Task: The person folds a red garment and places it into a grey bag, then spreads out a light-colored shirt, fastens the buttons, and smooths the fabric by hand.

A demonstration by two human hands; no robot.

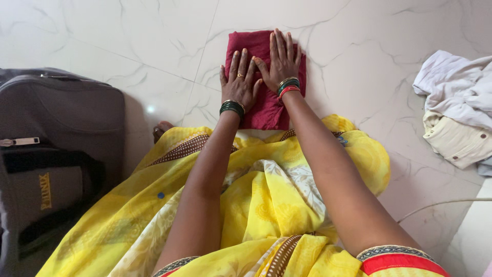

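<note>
Hands: left hand (pixel 239 78) and right hand (pixel 280 58) are pressing flat, fingers spread, gripping nothing.
Cloth: folded maroon cloth (pixel 266 105) is lying at 12 o'clock.
Advice: smoothing outward is probably keeping the edges square.

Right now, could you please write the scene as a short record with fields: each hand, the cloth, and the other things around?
left hand: left hand lies flat, palm down, on the folded cloth, fingers spread
right hand: right hand lies flat on the same cloth, beside the left one
cloth: dark red folded cloth, a neat rectangle on the white marble floor
left side: grey bag with a zip
right side: loose heap of white and cream clothes
foreground: yellow garment over the person's lap
</note>
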